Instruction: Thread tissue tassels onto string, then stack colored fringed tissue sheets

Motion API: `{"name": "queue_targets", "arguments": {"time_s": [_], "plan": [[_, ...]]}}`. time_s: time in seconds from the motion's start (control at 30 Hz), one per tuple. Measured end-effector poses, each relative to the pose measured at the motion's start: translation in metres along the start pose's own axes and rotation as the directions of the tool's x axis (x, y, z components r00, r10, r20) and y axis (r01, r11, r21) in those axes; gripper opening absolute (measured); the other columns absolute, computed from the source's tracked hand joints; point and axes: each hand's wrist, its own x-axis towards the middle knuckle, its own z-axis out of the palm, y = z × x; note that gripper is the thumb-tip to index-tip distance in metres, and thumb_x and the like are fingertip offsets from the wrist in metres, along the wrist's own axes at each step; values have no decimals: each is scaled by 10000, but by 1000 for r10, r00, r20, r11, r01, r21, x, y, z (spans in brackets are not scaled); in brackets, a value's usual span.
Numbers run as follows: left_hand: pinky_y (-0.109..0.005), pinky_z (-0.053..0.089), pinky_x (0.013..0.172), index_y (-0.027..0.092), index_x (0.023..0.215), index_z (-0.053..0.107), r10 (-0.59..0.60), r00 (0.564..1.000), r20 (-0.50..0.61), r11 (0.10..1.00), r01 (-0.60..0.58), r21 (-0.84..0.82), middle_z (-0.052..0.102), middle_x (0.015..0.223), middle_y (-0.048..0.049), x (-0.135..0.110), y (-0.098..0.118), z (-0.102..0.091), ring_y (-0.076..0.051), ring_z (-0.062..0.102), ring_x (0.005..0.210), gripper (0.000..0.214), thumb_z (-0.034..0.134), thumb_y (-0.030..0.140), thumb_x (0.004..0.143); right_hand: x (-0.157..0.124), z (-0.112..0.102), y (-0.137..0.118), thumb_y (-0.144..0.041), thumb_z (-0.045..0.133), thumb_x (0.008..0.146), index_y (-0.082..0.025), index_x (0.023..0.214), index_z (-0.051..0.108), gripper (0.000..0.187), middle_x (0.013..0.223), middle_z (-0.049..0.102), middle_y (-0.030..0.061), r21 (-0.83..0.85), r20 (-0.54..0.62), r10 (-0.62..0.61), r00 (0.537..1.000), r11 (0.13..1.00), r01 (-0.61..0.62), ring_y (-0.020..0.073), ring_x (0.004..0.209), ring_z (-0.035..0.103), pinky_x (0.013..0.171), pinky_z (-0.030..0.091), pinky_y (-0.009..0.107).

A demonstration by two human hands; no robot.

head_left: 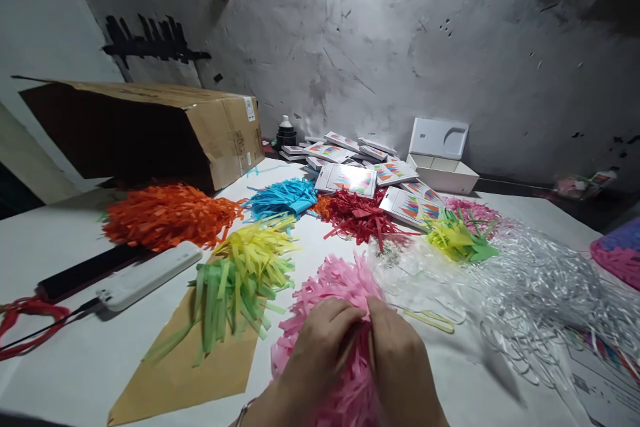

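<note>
My left hand (315,353) and my right hand (400,360) meet at the bottom centre, both closed around a bunch of pink tissue-paper fringe (335,283). The pink strips fan out above my fingers and hang below them. Left of the pink bunch lie a green fringe (225,300) and a yellow fringe (257,247), partly on a brown paper sheet (190,373). To the right lies a mass of clear plastic wrappers (530,280).
Orange (165,213), blue (283,197), red (363,217) and lime (453,237) fringe piles lie farther back on the white table (75,360). Behind them stand an open cardboard box (150,130), several printed packets (350,177) and a white box (440,160). A white power strip (147,273) lies at left.
</note>
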Motion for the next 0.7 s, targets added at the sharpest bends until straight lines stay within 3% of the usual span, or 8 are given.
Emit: {"name": "queue_targets", "arguments": {"time_s": [0.07, 0.17, 0.23, 0.3, 0.43, 0.6, 0.7], "plan": [[-356, 562, 726, 191, 1163, 637, 63, 998, -14, 997, -62, 49, 721, 961, -88, 0, -5, 0, -232, 673, 853, 267, 491, 102, 958, 4, -9, 6, -58, 384, 885, -110, 1217, 675, 445, 1055, 774, 132, 186, 161, 132, 978, 969, -161, 240, 902, 755, 781, 582, 326], [-344, 563, 813, 209, 1332, 568, 125, 992, 31, 986, -128, 103, 674, 1174, -128, 4, -9, -5, -225, 653, 1018, 424, 446, 42, 962, 14, -26, 13, -147, 392, 904, -174, 1168, 723, 424, 1032, 784, 89, 394, 354, 282, 891, 820, -416, 227, 902, 751, 785, 561, 308], [-372, 544, 878, 228, 1316, 587, 184, 980, 72, 972, -192, 134, 639, 1246, -132, 7, -10, -10, -237, 619, 1103, 426, 451, 35, 961, 21, -33, 16, -196, 423, 888, -204, 1131, 749, 407, 1049, 783, 75, 468, 412, 344, 843, 714, -520, 234, 926, 742, 816, 545, 318], [-426, 516, 922, 215, 1169, 652, 238, 969, 72, 956, -247, 161, 647, 1218, -129, 10, -10, -16, -266, 596, 1123, 301, 492, 71, 959, 24, -35, 19, -237, 461, 861, -211, 1101, 768, 390, 1070, 779, 75, 525, 439, 390, 810, 620, -583, 250, 969, 728, 860, 529, 336], [-441, 482, 952, 202, 951, 659, 247, 969, 30, 949, -248, 195, 668, 1152, -117, 12, -15, -25, -282, 572, 1140, 177, 531, 81, 938, 21, -26, 23, -311, 524, 824, -206, 1065, 782, 368, 1071, 776, 85, 634, 466, 432, 772, 446, -632, 279, 980, 711, 875, 517, 366], [-399, 493, 957, 216, 1001, 653, 304, 953, -7, 942, -300, 149, 680, 1135, -108, 15, -29, -40, -260, 590, 1123, 186, 541, 80, 939, 20, -19, 37, -299, 591, 756, -207, 986, 796, 321, 1021, 776, 76, 740, 364, 565, 741, 308, -598, 287, 980, 691, 890, 494, 362], [-345, 540, 912, 231, 1027, 626, 246, 967, -63, 969, -245, 13, 707, 1070, -80, 22, -38, -62, -226, 643, 1058, 192, 531, 87, 945, 26, -21, 56, -310, 648, 741, -185, 944, 784, 275, 961, 772, 79, 826, 282, 622, 730, 230, -515, 267, 925, 692, 834, 507, 332]]}}
